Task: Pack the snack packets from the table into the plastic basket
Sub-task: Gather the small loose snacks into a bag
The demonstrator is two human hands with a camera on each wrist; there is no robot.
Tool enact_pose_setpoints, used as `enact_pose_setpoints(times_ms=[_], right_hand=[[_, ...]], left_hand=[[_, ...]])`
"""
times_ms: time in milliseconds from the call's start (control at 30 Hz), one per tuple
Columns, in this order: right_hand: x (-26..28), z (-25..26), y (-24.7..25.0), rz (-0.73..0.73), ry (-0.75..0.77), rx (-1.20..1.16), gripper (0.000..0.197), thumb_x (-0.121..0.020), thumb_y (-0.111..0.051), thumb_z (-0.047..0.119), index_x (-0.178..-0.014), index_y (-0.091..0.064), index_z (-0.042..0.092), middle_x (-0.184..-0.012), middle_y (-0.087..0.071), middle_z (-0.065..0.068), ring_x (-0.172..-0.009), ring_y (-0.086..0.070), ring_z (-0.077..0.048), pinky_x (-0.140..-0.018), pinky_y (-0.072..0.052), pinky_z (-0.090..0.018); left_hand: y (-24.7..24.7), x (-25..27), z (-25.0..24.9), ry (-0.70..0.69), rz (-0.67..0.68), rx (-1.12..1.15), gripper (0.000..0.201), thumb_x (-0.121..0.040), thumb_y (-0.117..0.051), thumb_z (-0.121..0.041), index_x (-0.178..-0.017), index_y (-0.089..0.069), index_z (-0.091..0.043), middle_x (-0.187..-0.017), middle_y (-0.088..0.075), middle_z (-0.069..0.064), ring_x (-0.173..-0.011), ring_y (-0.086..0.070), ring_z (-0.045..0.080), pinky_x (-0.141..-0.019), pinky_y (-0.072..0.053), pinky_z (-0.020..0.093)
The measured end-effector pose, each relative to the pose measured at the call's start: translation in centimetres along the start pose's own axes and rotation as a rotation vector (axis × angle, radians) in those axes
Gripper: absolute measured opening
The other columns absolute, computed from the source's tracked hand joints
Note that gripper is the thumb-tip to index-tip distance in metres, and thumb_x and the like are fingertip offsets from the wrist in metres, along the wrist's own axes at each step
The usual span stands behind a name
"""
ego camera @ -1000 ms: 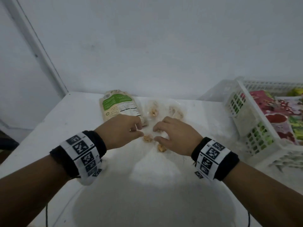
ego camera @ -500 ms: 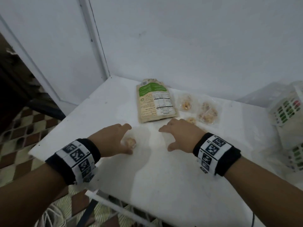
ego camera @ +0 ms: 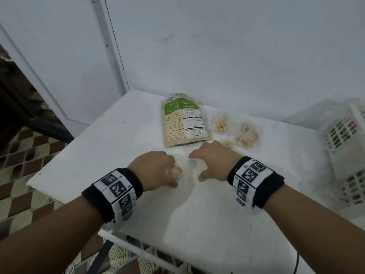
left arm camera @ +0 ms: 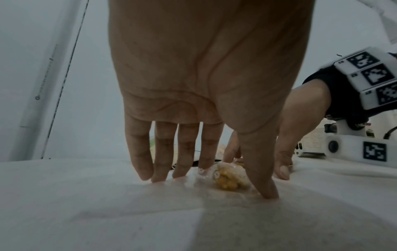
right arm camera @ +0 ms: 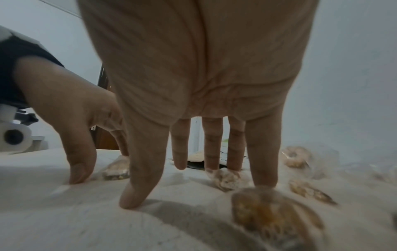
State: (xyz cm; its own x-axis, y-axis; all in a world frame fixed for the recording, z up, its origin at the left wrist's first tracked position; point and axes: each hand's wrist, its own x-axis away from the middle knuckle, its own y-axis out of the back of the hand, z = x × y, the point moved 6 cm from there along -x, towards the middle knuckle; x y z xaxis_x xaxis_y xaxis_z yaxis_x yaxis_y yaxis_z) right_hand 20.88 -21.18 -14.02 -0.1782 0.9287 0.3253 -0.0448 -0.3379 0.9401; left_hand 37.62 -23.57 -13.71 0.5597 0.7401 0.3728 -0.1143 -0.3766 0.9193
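snack packet (ego camera: 174,171), small and clear, lies on the table (ego camera: 197,224) under the left hand (ego camera: 153,170), between its straight fingers and thumb, nearer it than the spread, empty right hand (ego camera: 214,160), with the basket (ego camera: 344,139) far right.

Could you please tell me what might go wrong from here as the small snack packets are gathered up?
The left hand only touches the small clear packet with straight fingers, so the slippery wrap may slide away. That packet lies nearer the table's front edge than the others and might get pushed off. The plastic basket sits far right, so several loose packets carried together may drop.
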Motion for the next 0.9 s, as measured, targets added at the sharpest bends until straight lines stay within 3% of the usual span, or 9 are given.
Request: enact_pose_setpoints(times_ms=[100, 267, 400, 533, 667, 733, 833, 900], right_hand=[[0.4, 0.0, -0.1, -0.021, 0.019, 0.012, 0.075, -0.086, -0.076, 0.047, -0.15, -0.039, 0.036, -0.141, -0.047, -0.001, -0.127, -0.043, -0.026, -0.102, -0.047, -0.046], [1.6, 2.2, 0.7, -0.186, 0.185, -0.101, 0.056, -0.095, -0.06, 0.053, -0.146, -0.046, 0.034, -0.139, -0.049, 0.005, -0.126, -0.047, -0.017, -0.099, -0.049, -0.043], [1.7, 5.0, -0.2, -0.109, 0.324, -0.111, 0.048, -0.097, -0.06, 0.048, -0.142, -0.053, 0.034, -0.148, -0.046, 0.003, -0.128, -0.051, -0.018, -0.099, -0.049, -0.044], [1.2, 5.5, -1.1, -0.014, 0.304, -0.076, 0.038, -0.1, -0.056, 0.038, -0.138, -0.056, 0.032, -0.145, -0.048, 0.004, -0.127, -0.054, -0.02, -0.095, -0.051, -0.045], [1.2, 5.0, -0.6, -0.046, 0.26, -0.003, 0.025, -0.101, -0.054, 0.03, -0.124, -0.059, 0.027, -0.117, -0.055, 0.001, -0.096, -0.061, -0.025, -0.08, -0.054, -0.044], [1.4, 4.4, -0.3, -0.053, 0.222, 0.05, 0.02, -0.099, -0.055, 0.029, -0.118, -0.057, 0.023, -0.109, -0.053, 0.0, -0.09, -0.059, -0.026, -0.076, -0.052, -0.042], [2.0, 2.7, -0.2, -0.05, 0.153, 0.078, 0.019, -0.097, -0.057, 0.028, -0.112, -0.051, 0.019, -0.108, -0.049, -0.002, -0.091, -0.054, -0.025, -0.072, -0.052, -0.041], [2.6, 1.6, -0.4, -0.062, 0.122, 0.077, 0.025, -0.096, -0.059, 0.034, -0.115, -0.05, 0.021, -0.114, -0.047, 0.0, -0.098, -0.05, -0.022, -0.076, -0.053, -0.04]], left_hand=[[0.1, -0.4, -0.4, 0.001, -0.022, -0.005, 0.068, -0.079, -0.071, -0.067, -0.132, -0.055, -0.028, -0.116, -0.062, -0.005, -0.106, -0.058, 0.019, -0.092, -0.05, 0.038], [0.0, -0.2, 0.5, -0.009, -0.045, 0.037, 0.107, -0.069, -0.076, -0.073, -0.154, -0.029, -0.027, -0.137, -0.06, -0.002, -0.119, -0.057, 0.022, -0.1, -0.047, 0.035], [-0.3, -0.2, 1.6, -0.007, 0.001, 0.075, 0.119, -0.065, -0.079, -0.073, -0.158, -0.02, -0.029, -0.144, -0.056, -0.004, -0.124, -0.055, 0.02, -0.103, -0.046, 0.033], [-0.7, 0.0, 2.2, 0.013, 0.029, 0.104, 0.119, -0.069, -0.079, -0.069, -0.16, -0.016, -0.027, -0.15, -0.052, -0.001, -0.13, -0.052, 0.022, -0.107, -0.044, 0.034], [-0.9, 0.0, 2.3, 0.013, 0.026, 0.13, 0.117, -0.071, -0.078, -0.068, -0.161, -0.015, -0.028, -0.154, -0.048, -0.002, -0.133, -0.049, 0.021, -0.108, -0.042, 0.032], [-1.0, 0.1, 2.5, 0.016, 0.019, 0.13, 0.114, -0.072, -0.077, -0.069, -0.161, -0.018, -0.029, -0.154, -0.047, -0.003, -0.134, -0.048, 0.021, -0.108, -0.041, 0.031], [-0.9, 0.3, 2.7, 0.024, 0.01, 0.127, 0.106, -0.073, -0.075, -0.07, -0.159, -0.025, -0.033, -0.152, -0.049, -0.003, -0.135, -0.047, 0.021, -0.11, -0.04, 0.032], [-0.8, 0.3, 2.5, 0.019, 0.0, 0.102, 0.1, -0.075, -0.073, -0.071, -0.157, -0.03, -0.034, -0.149, -0.051, -0.004, -0.133, -0.048, 0.021, -0.109, -0.04, 0.031]])
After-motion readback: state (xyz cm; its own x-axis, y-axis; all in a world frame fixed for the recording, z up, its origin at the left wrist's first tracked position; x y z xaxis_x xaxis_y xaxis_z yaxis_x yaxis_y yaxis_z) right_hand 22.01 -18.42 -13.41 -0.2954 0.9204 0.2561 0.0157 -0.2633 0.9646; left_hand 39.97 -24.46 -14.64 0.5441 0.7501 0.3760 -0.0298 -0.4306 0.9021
